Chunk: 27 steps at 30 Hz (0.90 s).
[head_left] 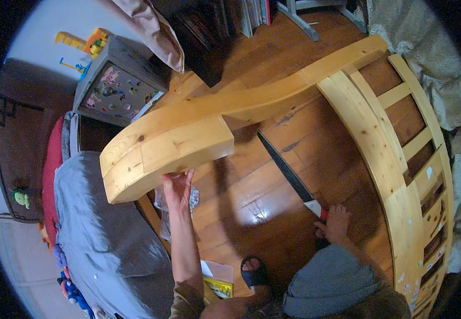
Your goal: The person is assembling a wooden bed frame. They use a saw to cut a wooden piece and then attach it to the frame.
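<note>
My right hand (337,224) is closed round the red handle of a handsaw (286,170). Its long dark blade points up and to the left over the wooden floor. On the left, my left hand (177,190) grips the lower edge of a thick, pale wooden bed end piece (174,142), its thumb near the edge and its fingers partly hidden by the wood. This piece widens into a rounded block at the left and joins a long curved wooden beam (273,97), which runs to the upper right. The blade is apart from the wood.
A slatted wooden bed side (369,143) curves along the right. A bed with grey bedding (100,212) stands at the left, below a sticker-covered grey cabinet (116,93). Clear plastic (194,198) lies by my left hand; a yellow package (219,288) lies near my sandalled foot (252,268).
</note>
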Motion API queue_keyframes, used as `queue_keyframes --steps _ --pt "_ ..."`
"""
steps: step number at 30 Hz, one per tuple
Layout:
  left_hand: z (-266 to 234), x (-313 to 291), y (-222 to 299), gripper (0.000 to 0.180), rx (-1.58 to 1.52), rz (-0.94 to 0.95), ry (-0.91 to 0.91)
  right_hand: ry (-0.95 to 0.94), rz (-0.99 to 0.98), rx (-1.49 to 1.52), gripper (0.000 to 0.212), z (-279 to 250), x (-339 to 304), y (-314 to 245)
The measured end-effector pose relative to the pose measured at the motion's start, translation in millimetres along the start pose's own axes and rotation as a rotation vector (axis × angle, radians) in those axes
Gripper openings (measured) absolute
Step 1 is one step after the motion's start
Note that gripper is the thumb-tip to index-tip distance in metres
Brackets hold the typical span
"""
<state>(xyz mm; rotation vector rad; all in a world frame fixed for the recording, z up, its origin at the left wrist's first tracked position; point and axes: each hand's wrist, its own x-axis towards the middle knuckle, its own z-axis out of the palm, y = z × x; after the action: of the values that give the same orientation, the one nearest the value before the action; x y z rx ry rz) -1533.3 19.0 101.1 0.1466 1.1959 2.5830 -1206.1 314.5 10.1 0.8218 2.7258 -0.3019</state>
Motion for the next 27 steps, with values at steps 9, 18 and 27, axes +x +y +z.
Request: queue_keyframes --steps 9,18,27 --pt "-7 0 -2 0.048 -0.024 -0.019 -0.025 -0.035 -0.121 0.134 0.075 3 -15 82" --pt "-13 -2 -3 0.040 0.054 -0.006 0.032 -0.191 -0.259 0.041 0.071 -47 11 48" --pt "0 -1 -3 0.039 -0.009 0.034 0.018 0.118 -0.523 -0.059 0.069 69 21 89"
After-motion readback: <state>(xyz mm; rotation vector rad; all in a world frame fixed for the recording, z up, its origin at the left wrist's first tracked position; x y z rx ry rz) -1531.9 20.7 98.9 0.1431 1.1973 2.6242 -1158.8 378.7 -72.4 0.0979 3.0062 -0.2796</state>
